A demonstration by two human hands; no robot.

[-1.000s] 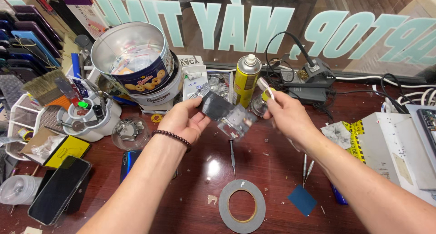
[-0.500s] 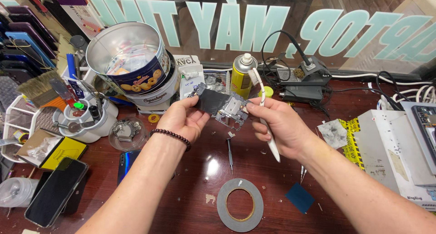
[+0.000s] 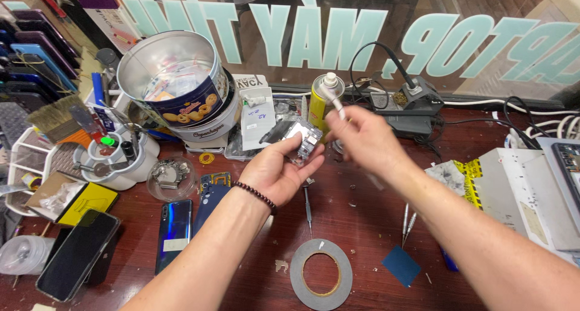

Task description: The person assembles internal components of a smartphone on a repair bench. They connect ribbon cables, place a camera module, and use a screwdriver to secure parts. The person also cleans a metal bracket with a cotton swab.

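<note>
While left hand point(image 3: 281, 169) grips a metal part point(image 3: 299, 136), right hand point(image 3: 362, 142) pinches a white stick point(image 3: 332, 99), yellow spray can point(image 3: 319, 105) behind.

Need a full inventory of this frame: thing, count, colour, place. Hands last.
small device part: 1, silver and black, held in left hand
thin tool: 1, white, in right hand, blurred
spray can: 1, yellow, behind the hands
cookie tin: 1, blue with silver inside, back left, tilted
tape roll: 1, grey, front centre of table
phones: 2, blue, side by side left of the forearm
black phone: 1, front left
screwdriver: 1, dark, under left hand on table
tweezers: 1, silver, under right forearm
blue square pad: 1, front right
soldering station: 1, black, back right
brush: 1, tan bristles, far left
left hand: 1, beaded bracelet on wrist
right hand: 1, raised, blurred
</note>
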